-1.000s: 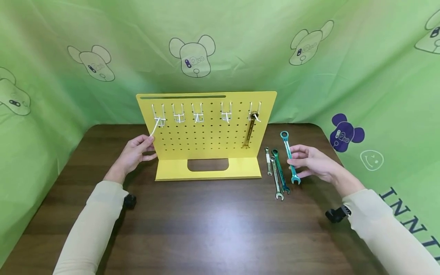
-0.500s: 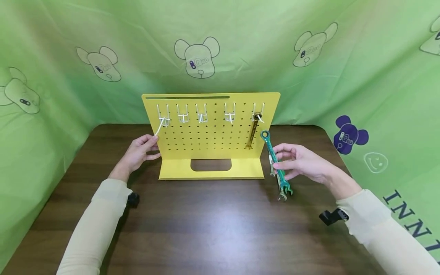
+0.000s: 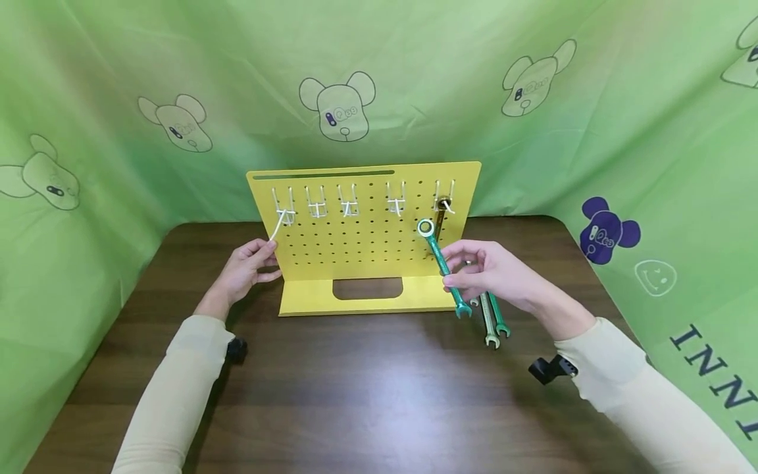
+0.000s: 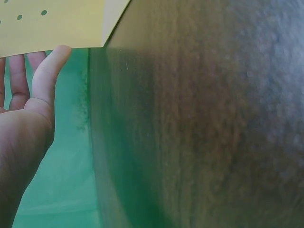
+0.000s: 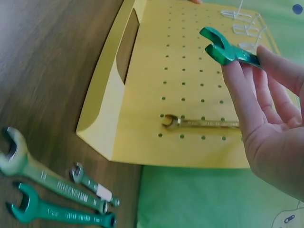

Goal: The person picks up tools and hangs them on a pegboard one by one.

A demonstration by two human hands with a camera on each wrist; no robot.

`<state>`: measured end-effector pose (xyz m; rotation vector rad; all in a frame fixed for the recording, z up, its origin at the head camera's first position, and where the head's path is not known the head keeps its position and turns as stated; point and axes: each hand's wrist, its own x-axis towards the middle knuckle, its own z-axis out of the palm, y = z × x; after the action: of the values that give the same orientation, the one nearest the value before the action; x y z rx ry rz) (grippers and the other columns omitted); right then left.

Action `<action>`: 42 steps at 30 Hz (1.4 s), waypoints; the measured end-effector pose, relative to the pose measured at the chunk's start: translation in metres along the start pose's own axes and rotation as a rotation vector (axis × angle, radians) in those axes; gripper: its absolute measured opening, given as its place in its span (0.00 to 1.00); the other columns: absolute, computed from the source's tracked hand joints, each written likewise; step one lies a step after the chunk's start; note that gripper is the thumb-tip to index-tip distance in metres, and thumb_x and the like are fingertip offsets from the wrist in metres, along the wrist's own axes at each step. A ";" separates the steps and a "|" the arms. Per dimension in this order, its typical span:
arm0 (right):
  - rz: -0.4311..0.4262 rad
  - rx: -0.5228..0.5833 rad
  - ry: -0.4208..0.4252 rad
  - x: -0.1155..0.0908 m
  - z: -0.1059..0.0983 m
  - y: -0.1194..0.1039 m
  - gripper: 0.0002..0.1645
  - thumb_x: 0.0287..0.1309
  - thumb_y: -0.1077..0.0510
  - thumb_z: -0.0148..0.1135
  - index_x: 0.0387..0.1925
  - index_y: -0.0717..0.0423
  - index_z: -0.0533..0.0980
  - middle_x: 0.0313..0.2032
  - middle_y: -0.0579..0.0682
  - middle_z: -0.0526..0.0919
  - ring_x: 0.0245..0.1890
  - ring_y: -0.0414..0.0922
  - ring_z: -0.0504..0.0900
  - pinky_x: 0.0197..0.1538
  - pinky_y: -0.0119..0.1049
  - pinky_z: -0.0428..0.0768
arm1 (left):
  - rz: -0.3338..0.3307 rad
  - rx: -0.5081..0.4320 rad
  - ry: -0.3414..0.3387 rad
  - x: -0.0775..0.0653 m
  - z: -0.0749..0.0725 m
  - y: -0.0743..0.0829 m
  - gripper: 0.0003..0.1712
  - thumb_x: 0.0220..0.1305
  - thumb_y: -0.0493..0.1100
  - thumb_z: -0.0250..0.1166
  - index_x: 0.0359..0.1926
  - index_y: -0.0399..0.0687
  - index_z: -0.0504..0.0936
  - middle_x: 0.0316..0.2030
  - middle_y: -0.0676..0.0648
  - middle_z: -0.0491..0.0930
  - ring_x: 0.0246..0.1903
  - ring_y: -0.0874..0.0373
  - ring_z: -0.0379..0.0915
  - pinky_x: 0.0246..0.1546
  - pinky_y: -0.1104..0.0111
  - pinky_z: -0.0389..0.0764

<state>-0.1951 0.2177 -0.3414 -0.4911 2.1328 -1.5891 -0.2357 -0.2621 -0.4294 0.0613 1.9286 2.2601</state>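
A yellow pegboard point(image 3: 349, 250) stands upright on its foot. My left hand point(image 3: 251, 266) pinches its left edge, thumb in front and fingers behind, as the left wrist view also shows. My right hand point(image 3: 488, 273) holds a teal-green combination wrench point(image 3: 441, 257) between thumb and fingers, ring end up and tilted left, in front of the board's right part. In the right wrist view its open-end jaw points away from the fingers. Behind it a gold-toned wrench point(image 5: 204, 123) hangs from the rightmost hook. Several white wire hooks point(image 3: 395, 201) line the board's upper part, the others bare.
On the wooden table point(image 3: 355, 388), right of the board, lie a silver wrench point(image 5: 57, 185), a green wrench point(image 5: 61, 212) and a small wrench point(image 5: 95, 185) with a white label. The right hand partly covers them in the head view. A green printed curtain point(image 3: 249, 79) surrounds the table.
My right hand has carried the teal-green wrench left, from beyond the lying wrenches to in front of the board. My left hand keeps its hold on the board's edge.
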 end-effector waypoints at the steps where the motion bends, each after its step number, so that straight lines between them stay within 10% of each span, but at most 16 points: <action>1: -0.006 0.005 0.010 0.002 0.001 -0.001 0.25 0.59 0.63 0.73 0.56 0.61 0.75 0.46 0.64 0.81 0.37 0.53 0.88 0.39 0.52 0.90 | 0.001 0.000 0.000 0.000 0.000 -0.001 0.10 0.76 0.45 0.60 0.34 0.50 0.80 0.35 0.50 0.76 0.38 0.58 0.80 0.47 0.54 0.86; 42: -0.025 0.090 0.104 0.061 0.038 0.018 0.26 0.63 0.62 0.71 0.57 0.69 0.74 0.46 0.58 0.81 0.43 0.48 0.87 0.50 0.47 0.88 | 0.000 0.003 -0.001 0.001 -0.001 0.000 0.11 0.76 0.45 0.60 0.34 0.49 0.80 0.38 0.50 0.81 0.39 0.57 0.81 0.48 0.54 0.86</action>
<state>-0.2266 0.1603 -0.3756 -0.4156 2.1263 -1.7505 -0.2366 -0.2626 -0.4292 0.0634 1.9314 2.2572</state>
